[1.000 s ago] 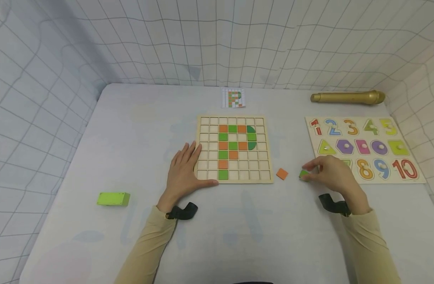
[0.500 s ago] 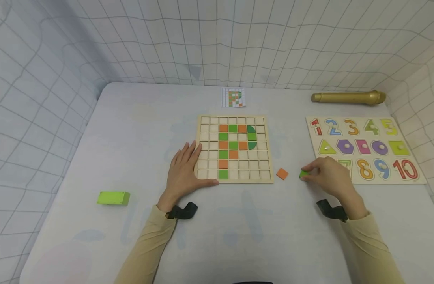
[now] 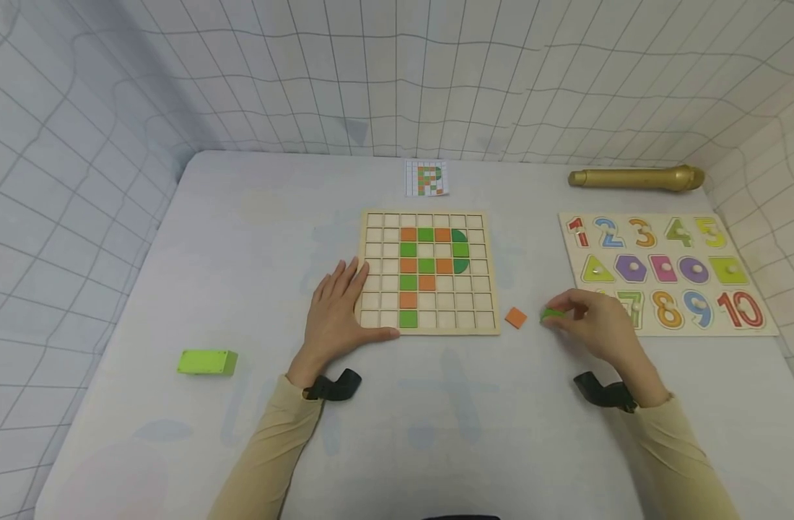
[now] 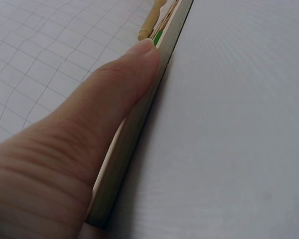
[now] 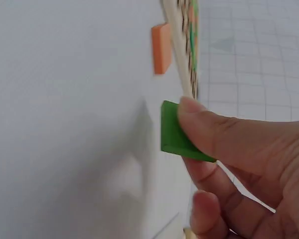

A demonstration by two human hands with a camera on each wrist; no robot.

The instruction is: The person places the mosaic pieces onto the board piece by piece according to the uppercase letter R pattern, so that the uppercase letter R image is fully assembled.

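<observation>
A green square tile [image 5: 173,130] is pinched between the thumb and fingers of my right hand [image 3: 595,321], slightly above the table in the right wrist view. Just left of that hand, an orange square tile [image 3: 516,318] lies turned on the table, beside the board. My left hand [image 3: 335,310] rests with spread, straight fingers at the lower left corner of the wooden grid board [image 3: 494,289]. Its thumb [image 4: 124,74] lies along the board's near edge. Orange and green tiles, two of them rounded dark green, sit in the grid in a P-like pattern.
Behind the board lies a small printed pattern card [image 3: 426,178]. At right are a number-and-shape puzzle board [image 3: 657,289] and, behind it, a gold microphone [image 3: 637,178]. A lime green block [image 3: 207,362] stands at left. Grid-patterned fabric walls surround the table.
My right hand has shifted slightly left with the green tile, which now appears tilted and raised. The left hand and the board have stayed in place.
</observation>
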